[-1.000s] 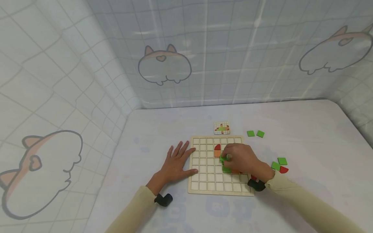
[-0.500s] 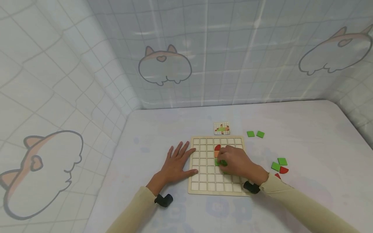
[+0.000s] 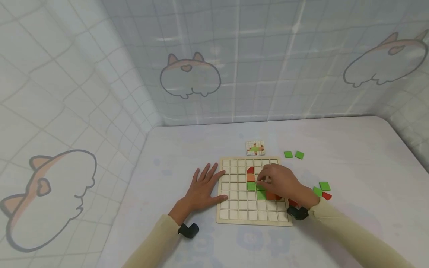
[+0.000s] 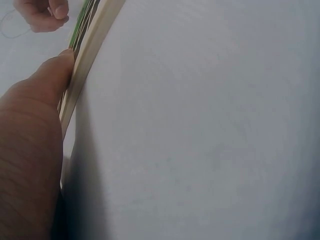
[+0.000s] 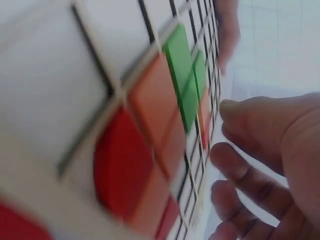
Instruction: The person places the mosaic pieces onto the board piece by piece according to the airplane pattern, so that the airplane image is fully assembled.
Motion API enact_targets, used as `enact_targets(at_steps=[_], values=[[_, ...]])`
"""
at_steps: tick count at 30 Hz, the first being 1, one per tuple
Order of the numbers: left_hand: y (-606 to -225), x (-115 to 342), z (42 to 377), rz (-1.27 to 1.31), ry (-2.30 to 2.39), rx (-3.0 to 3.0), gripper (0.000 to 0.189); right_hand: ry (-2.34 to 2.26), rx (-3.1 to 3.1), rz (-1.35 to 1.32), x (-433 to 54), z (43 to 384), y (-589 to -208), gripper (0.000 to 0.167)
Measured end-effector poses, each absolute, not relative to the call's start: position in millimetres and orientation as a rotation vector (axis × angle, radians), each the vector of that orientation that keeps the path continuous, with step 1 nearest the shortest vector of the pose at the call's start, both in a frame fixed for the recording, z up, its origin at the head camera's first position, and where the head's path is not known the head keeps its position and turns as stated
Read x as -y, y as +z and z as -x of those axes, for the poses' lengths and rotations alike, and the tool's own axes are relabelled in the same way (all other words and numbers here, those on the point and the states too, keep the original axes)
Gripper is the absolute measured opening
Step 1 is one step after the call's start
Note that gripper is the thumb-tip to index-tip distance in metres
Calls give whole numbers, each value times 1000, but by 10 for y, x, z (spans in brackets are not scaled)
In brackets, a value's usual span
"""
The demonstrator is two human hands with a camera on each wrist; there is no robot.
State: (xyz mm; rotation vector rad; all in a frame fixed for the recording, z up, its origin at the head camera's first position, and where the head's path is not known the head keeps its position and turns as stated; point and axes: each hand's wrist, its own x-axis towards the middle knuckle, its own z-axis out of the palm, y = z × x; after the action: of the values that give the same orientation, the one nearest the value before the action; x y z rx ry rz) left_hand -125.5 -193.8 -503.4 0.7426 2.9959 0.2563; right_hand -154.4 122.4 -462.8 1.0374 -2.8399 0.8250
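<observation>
My left hand (image 3: 202, 190) lies flat, fingers spread, thumb and fingertips resting on the left edge of the wooden grid board (image 3: 234, 214). Close over the board's right half hovers my right hand (image 3: 282, 182), its fingers loosely bent. The right wrist view shows a gap between thumb and index finger, with nothing held. In one column of cells sit a red quarter-round tile (image 3: 250, 170), an orange tile (image 3: 250, 177) and a green tile (image 3: 251, 186). More green tiles (image 3: 261, 195) and orange tiles (image 5: 155, 95) lie in cells beside them, partly hidden under the right hand.
A small pattern card (image 3: 255, 147) lies behind the board. Two loose green tiles (image 3: 288, 154) are right of it. Nearer the right forearm are further green tiles (image 3: 324, 186) and a red quarter-round piece (image 3: 326, 195); another red piece (image 3: 292, 203) shows by the wrist.
My right hand moved left with a green tile, set it in the cell under the orange one, let go and drew back right. The left hand stayed put.
</observation>
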Motion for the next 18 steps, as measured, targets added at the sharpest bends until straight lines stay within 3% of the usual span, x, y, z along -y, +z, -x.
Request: enact_targets(at_steps=[10,18], values=[[-5055,1936,1267,-731,236,-2986,89,824,2979,-657,-1642,1701,-4606,5],[-5040,1928,1272,-717,217,-2968,89,730,2971,-441,-1941,1808,-4602,18]])
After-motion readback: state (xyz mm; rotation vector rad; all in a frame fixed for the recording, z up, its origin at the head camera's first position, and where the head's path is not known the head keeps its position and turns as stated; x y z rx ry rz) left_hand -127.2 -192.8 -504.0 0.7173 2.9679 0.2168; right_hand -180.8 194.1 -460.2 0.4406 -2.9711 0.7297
